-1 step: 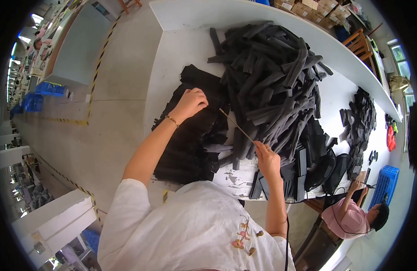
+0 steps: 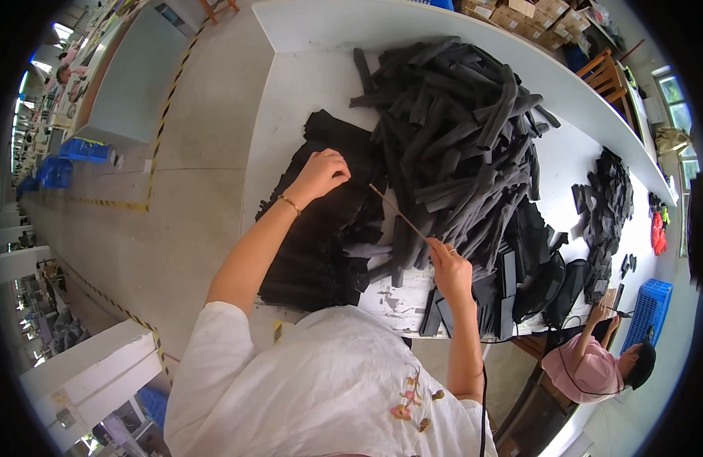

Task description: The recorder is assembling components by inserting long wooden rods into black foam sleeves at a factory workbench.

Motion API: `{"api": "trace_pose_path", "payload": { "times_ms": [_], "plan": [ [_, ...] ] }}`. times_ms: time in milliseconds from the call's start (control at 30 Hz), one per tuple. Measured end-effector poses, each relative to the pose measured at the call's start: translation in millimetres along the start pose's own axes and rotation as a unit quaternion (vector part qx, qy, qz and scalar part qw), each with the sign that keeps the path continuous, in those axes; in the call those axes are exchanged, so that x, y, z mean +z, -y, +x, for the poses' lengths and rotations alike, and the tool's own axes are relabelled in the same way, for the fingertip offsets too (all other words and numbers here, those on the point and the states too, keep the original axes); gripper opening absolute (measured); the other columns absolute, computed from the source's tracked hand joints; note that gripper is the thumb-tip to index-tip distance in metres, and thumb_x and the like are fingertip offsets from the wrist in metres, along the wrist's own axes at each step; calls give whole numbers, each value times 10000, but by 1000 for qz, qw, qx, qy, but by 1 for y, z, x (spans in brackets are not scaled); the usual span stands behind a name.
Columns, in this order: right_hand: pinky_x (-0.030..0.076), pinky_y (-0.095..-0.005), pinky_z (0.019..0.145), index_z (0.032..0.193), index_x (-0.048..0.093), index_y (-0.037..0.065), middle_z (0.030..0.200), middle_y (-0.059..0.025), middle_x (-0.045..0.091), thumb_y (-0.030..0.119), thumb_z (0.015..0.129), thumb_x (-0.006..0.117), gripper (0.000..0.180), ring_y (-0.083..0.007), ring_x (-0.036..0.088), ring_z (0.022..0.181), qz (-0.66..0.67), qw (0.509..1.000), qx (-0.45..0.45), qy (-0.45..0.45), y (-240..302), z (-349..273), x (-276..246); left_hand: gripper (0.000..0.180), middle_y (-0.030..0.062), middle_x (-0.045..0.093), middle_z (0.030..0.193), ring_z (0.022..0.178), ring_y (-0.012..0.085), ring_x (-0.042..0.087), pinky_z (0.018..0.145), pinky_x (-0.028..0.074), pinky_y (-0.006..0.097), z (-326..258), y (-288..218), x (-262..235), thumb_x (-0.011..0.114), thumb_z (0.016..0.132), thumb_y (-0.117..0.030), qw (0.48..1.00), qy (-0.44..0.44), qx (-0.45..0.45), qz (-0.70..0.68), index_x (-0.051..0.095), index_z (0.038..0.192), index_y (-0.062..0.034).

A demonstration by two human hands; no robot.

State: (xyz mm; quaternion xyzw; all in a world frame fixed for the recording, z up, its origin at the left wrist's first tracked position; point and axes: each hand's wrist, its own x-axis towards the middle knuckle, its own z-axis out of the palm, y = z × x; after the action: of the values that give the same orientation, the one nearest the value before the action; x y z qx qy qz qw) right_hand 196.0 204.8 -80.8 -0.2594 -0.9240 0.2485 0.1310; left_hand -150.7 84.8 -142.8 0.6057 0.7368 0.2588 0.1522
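My left hand (image 2: 323, 175), a thin bracelet at its wrist, is above flat-laid black fabric pieces (image 2: 309, 251) stacked at the table's left side. Its fingers are curled together; whether anything is between them cannot be seen. In my right hand (image 2: 452, 270), closed on its near end, is a thin brownish stick (image 2: 401, 215). The stick slants up and left, its far tip over the right edge of the stacked pieces, apart from my left hand. Beyond both hands rises a big loose heap of dark grey and black fabric strips (image 2: 458, 114).
Black folded pieces (image 2: 530, 240) and black pouch-like items (image 2: 546, 286) lie right of my right hand. Farther right are another dark heap (image 2: 604, 213), a blue crate (image 2: 647, 314) and a person in pink (image 2: 587, 365). A raised white board (image 2: 458, 27) edges the table's far side.
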Motion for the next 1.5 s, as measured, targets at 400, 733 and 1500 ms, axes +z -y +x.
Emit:
{"api": "trace_pose_path", "payload": {
  "times_ms": [400, 733, 1500],
  "plan": [
    [484, -359, 536, 1070, 632, 110, 753, -84, 577, 118, 864, 617, 207, -266, 611, 619, -26, 999, -21, 1, 22, -6, -9, 60, 68, 667, 842, 913, 246, 610, 797, 493, 359, -10, -22, -28, 705, 712, -86, 992, -82, -5, -93, 666, 735, -47],
    [493, -370, 547, 1088, 629, 108, 774, -96, 597, 118, 867, 609, 222, -277, 622, 637, -16, 999, -35, 3, 34, -20, -8, 66, 81, 667, 841, 901, 260, 608, 790, 495, 361, -26, -41, -41, 698, 710, -98, 991, -84, -5, -106, 673, 748, -51],
    [424, -277, 537, 1064, 595, -29, 648, -62, 550, 105, 950, 525, 190, -117, 499, 570, 357, 927, 117, -24, 142, -33, 90, 273, 99, 660, 859, 827, 255, 658, 860, 538, 396, -113, -163, 27, 702, 856, -185, 407, -289, -239, -833, 620, 1028, 11]
  ]
}}
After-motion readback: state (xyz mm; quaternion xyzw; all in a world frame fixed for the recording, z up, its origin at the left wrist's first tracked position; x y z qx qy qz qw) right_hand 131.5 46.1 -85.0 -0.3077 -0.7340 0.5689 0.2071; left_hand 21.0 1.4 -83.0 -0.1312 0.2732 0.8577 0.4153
